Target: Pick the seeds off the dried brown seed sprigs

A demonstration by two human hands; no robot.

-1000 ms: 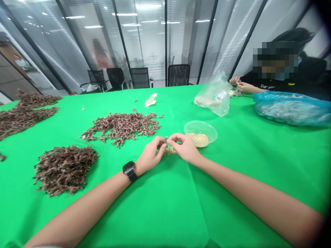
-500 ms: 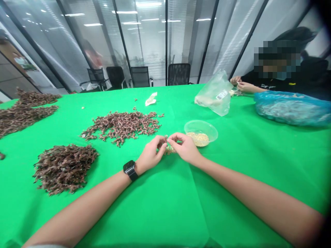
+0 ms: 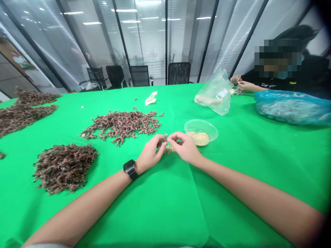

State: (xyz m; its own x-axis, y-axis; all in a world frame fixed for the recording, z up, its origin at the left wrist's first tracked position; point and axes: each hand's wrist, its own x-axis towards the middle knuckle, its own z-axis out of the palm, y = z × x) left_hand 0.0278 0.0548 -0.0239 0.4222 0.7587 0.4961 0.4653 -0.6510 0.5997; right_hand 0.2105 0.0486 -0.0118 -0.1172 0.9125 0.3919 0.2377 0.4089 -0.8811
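In the head view my left hand [image 3: 152, 151], with a black watch on the wrist, pinches a small brown knobbly piece [image 3: 166, 136]. Fingertip to fingertip with it, my right hand [image 3: 186, 148] is closed in a pinch; what it grips is too small to make out. Beneath the fingers lies a little pile of golden bits [image 3: 169, 149] on the green cloth [image 3: 165, 203]. A clear plastic bowl [image 3: 214, 130] holding more golden bits stands just beyond my right hand. Loose brown pieces [image 3: 124, 124] spread out beyond my left hand.
A darker brown heap [image 3: 66, 168] sits at the left, with more piles [image 3: 23, 113] farther back. Behind the bowl are a clear plastic bag [image 3: 216, 94] and a crumpled whitish scrap [image 3: 151, 98]. A blue bag [image 3: 292, 108] lies before another person [image 3: 307, 75] at the right.
My hands stay together over the golden bits with almost no movement. The view shifts very slightly. A figure behind the glass at the back left has mostly gone from sight.
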